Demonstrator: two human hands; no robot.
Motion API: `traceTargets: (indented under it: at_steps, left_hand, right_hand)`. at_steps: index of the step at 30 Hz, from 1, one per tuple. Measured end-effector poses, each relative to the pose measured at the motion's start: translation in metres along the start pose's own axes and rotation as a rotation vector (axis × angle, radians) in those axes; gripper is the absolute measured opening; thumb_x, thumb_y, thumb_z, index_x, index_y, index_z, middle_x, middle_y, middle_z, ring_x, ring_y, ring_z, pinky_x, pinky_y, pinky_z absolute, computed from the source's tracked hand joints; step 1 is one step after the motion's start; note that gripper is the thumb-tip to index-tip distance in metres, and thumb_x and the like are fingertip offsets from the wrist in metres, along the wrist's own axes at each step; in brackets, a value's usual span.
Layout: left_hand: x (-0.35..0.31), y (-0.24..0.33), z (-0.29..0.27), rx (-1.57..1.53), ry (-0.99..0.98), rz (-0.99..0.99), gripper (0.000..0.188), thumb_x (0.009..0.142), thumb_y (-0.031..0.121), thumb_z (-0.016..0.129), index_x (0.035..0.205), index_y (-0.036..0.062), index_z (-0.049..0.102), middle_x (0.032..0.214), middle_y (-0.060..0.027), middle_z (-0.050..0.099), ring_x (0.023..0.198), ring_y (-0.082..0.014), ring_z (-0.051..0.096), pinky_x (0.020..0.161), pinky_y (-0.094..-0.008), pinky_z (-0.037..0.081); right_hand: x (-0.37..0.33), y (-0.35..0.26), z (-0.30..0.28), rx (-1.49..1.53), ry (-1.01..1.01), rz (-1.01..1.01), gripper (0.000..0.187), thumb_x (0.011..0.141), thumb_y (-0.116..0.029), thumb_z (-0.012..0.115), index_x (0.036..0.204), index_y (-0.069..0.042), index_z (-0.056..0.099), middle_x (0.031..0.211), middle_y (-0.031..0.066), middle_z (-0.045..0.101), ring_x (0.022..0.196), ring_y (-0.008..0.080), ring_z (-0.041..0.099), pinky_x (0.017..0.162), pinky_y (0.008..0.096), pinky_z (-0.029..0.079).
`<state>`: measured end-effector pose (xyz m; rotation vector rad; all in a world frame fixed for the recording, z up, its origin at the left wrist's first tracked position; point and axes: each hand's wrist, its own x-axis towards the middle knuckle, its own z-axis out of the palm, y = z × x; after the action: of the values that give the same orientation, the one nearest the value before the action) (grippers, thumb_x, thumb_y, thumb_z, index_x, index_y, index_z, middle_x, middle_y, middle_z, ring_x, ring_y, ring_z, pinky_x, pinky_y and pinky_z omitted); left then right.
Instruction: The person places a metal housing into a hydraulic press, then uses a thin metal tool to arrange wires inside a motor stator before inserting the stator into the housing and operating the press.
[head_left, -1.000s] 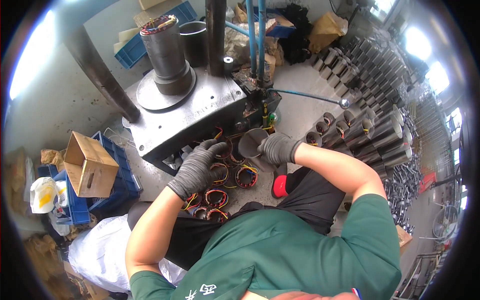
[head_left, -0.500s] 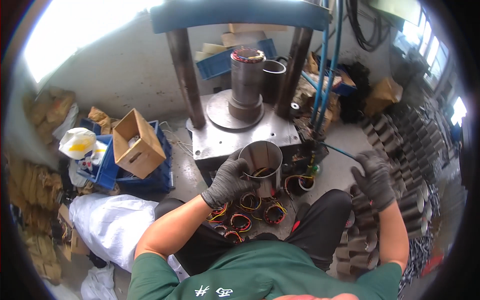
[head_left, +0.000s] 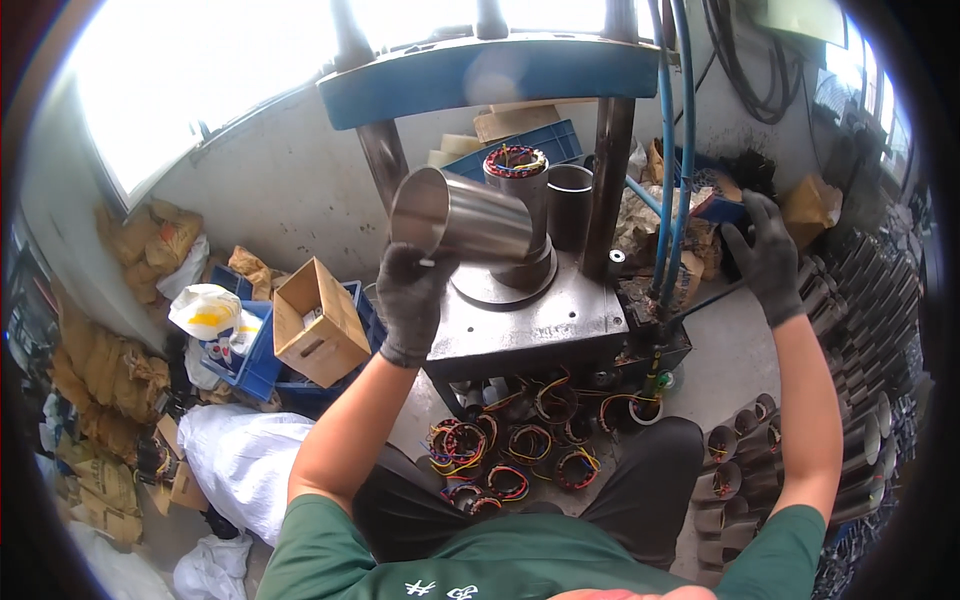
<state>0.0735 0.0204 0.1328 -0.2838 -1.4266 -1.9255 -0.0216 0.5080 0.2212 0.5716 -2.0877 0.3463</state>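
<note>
My gloved left hand (head_left: pixel 412 300) is wrapped round the lower side of a metal cylinder sleeve (head_left: pixel 480 220). The sleeve lies almost sideways in the air, its open mouth turned to the left. Just behind it, a stator with coloured wires (head_left: pixel 515 162) sits on top of an upright metal column (head_left: pixel 538 205), partly hidden by the sleeve. That column rises from a round base on the press plate (head_left: pixel 520 328). On the right, my gloved right hand (head_left: pixel 768 258) has its fingers spread, beside the end of a thin lever rod (head_left: pixel 708 299); whether they touch I cannot tell.
A blue press beam (head_left: pixel 490 85) spans two posts above the plate. Several wound coils (head_left: pixel 528 442) lie on the floor between my legs. Rows of metal sleeves (head_left: pixel 850 330) stand at right. A wooden box (head_left: pixel 318 325) and blue crates (head_left: pixel 255 365) are at left, near a white sack (head_left: pixel 245 455).
My left hand has lifted the sleeve from in front of the plate and tipped it sideways near the column. My right hand has risen, fingers extended. The view has tilted upward.
</note>
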Motion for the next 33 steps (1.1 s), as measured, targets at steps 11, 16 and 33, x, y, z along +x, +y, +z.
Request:
traceTargets:
  at_steps: [11, 16, 33]
  left_hand:
    - [0.12, -0.052, 0.031, 0.354, 0.149, 0.361, 0.027, 0.083, 0.008, 0.085, 0.1, 0.0041, 0.064, 0.094, -0.0028, 0.063, 0.092, -0.0178, 0.06, 0.082, -0.0318, 0.05]
    - [0.174, -0.047, 0.036, 0.333, 0.174, 0.181, 0.03, 0.088, 0.019, 0.085, 0.099, -0.0001, 0.065, 0.096, -0.0049, 0.066, 0.089, -0.015, 0.059, 0.081, -0.029, 0.048]
    - [0.267, -0.008, 0.104, 0.71, -0.379, -0.078, 0.036, 0.088, 0.041, 0.082, 0.087, 0.0088, 0.066, 0.084, -0.0006, 0.062, 0.079, -0.0131, 0.061, 0.076, -0.0326, 0.053]
  right_hand:
    - [0.026, 0.006, 0.017, -0.211, -0.246, 0.182, 0.027, 0.093, -0.026, 0.062, 0.109, -0.007, 0.072, 0.105, 0.0187, 0.074, 0.098, 0.0374, 0.071, 0.09, 0.0472, 0.058]
    - [0.029, 0.006, 0.018, -0.236, -0.268, 0.206, 0.02, 0.092, -0.025, 0.062, 0.099, -0.008, 0.07, 0.1, 0.0177, 0.072, 0.094, 0.0359, 0.071, 0.086, 0.0461, 0.059]
    - [0.015, 0.009, 0.014, -0.159, -0.238, 0.179, 0.018, 0.092, -0.02, 0.062, 0.1, -0.006, 0.069, 0.097, 0.0188, 0.071, 0.092, 0.0371, 0.071, 0.086, 0.0489, 0.058]
